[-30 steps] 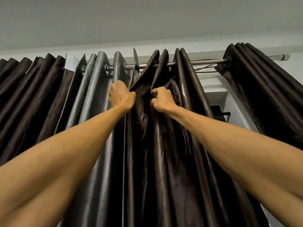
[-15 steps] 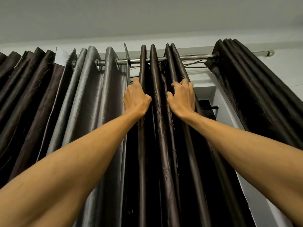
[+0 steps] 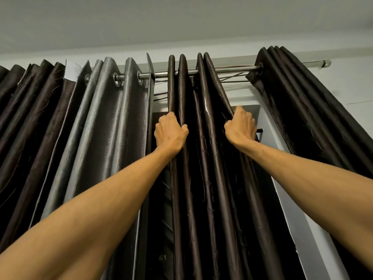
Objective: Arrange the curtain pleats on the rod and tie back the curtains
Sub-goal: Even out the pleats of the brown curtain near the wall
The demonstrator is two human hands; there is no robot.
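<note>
Gripping the middle curtain panel [image 3: 203, 162], which hung from the rod [image 3: 159, 74] at twelve o'clock, my left hand [image 3: 170, 131] clutched its nine-o'clock pleat and my right hand [image 3: 241, 126] its three-o'clock edge, well apart. Even, gentle outward pulls seemed best for spacing the folds.

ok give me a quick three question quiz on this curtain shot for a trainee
1. Which does the left hand grip?
A) a tie-back cord
B) a fold of the brown curtain
C) the wall
2. True or false: the right hand hangs free with its fingers straight.
3. Fill in: the curtains hang on a metal ____.

Key
1. B
2. False: its fingers curl round the right-side folds of the brown curtain.
3. rod
</note>
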